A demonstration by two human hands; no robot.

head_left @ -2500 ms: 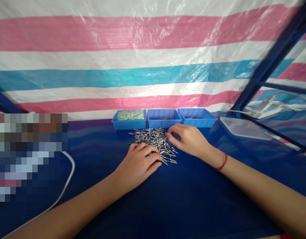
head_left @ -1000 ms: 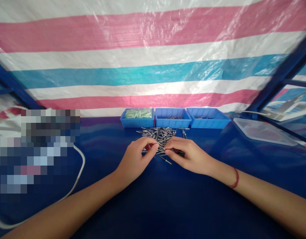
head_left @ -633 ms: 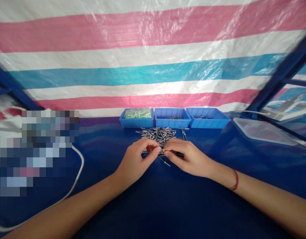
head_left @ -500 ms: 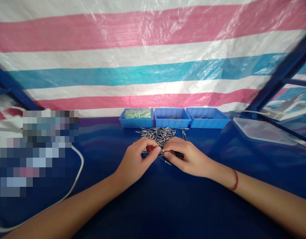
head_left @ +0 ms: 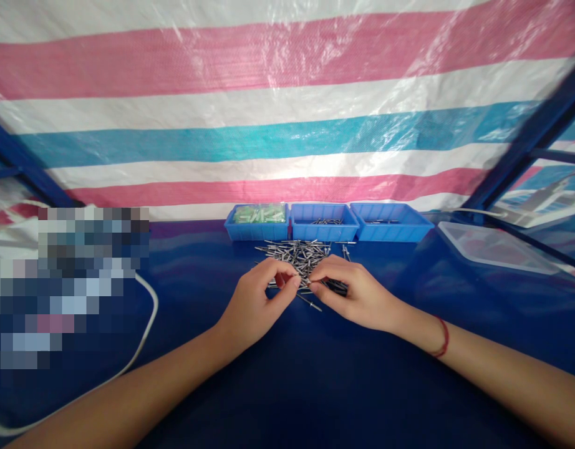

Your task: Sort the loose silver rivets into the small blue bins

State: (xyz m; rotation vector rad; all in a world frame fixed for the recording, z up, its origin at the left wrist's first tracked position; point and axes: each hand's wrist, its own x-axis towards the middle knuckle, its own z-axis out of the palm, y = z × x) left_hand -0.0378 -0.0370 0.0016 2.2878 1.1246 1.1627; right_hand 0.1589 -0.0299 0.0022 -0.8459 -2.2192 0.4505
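Three blue bins stand in a row behind a heap of metal rivets [head_left: 299, 252], two hands pinched at its near edge.
In the head view, the left bin [head_left: 257, 233] holds pale green pieces, the middle bin [head_left: 322, 233] a small batch of metal pins, the right bin [head_left: 395, 232] a few thin dark ones. The rivets are silvery, slender and jumbled on the blue table [head_left: 287, 386]. Left hand [head_left: 257, 296] and right hand [head_left: 357, 293] have thumb and forefinger closed; what they grip, I cannot tell. Their fingertips are slightly farther apart than half a second ago.
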